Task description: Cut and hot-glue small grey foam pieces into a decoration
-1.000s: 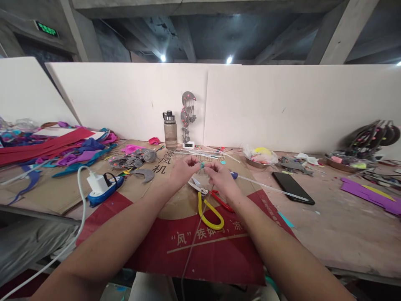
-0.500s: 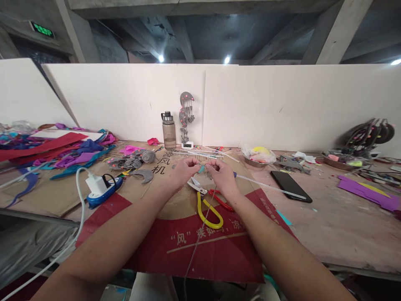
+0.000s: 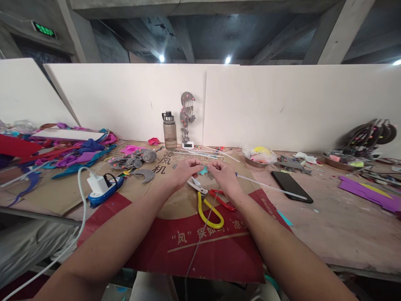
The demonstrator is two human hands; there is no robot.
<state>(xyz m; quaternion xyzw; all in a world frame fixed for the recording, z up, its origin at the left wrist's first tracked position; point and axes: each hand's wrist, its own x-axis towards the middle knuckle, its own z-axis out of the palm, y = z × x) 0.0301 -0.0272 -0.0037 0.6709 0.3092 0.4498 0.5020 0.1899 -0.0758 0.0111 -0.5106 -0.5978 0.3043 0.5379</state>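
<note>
My left hand [image 3: 187, 172] and my right hand [image 3: 223, 172] meet over the cardboard, fingertips pinched close together. Between them shows a small teal piece [image 3: 203, 170], which appears to be in the left fingertips. A thin grey cord [image 3: 196, 247] runs from my right hand down over the cardboard's front edge. How cord and piece meet is too small to make out. Just below the hands lie yellow-handled scissors [image 3: 210, 217] and a red-handled tool [image 3: 226, 203], its head partly hidden. Beside my right wrist is a clear stick [image 3: 271, 185] with a blue end.
Printed cardboard [image 3: 219, 263] covers the table's middle. A bottle [image 3: 170, 131] and a grey hanging ornament [image 3: 187, 115] stand at the white partition. Grey felt pieces [image 3: 131, 163], a blue power strip [image 3: 105, 193] and coloured cloth [image 3: 81, 156] lie left; a phone [image 3: 291, 186] lies right.
The teal piece shows more plainly between my fingertips, and my hands have shifted very slightly. At the far left, the red cloth's position has changed, uncovering more of the white board.
</note>
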